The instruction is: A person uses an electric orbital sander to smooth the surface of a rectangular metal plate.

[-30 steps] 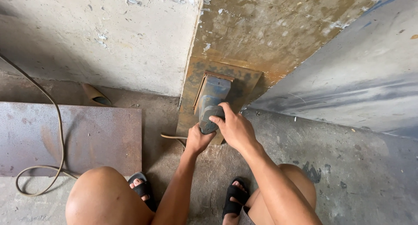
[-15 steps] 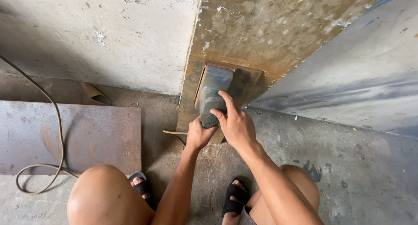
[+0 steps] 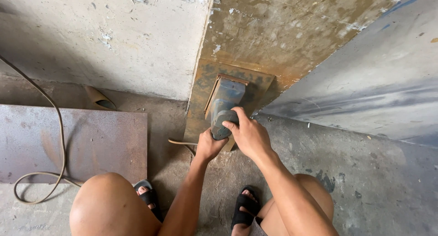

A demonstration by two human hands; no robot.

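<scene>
- A grey-blue sander (image 3: 224,109) was held by both hands against a rusty plate (image 3: 200,112) that leaned on the wall (image 3: 114,44).
- The right hand (image 3: 248,136) was laid over the rear knob of the sander; its fingers (image 3: 232,125) were curled closed around the top of the knob.
- The left hand (image 3: 209,146) was placed just below the right fingers, at the lower end of the sander; its fingers were bent closed, but how much of the tool was gripped could not be told.
- The flat pad of the sander was seen above the fingers, pressed on the plate.
- A cord (image 3: 180,142) was seen running out to the left of the left hand.
- A flat steel sheet (image 3: 91,144) was lying on the floor (image 3: 365,172), well left of the fingers, with a cable (image 3: 58,140) across it.
- Two sandals (image 3: 244,208) were seen below the hands.
</scene>
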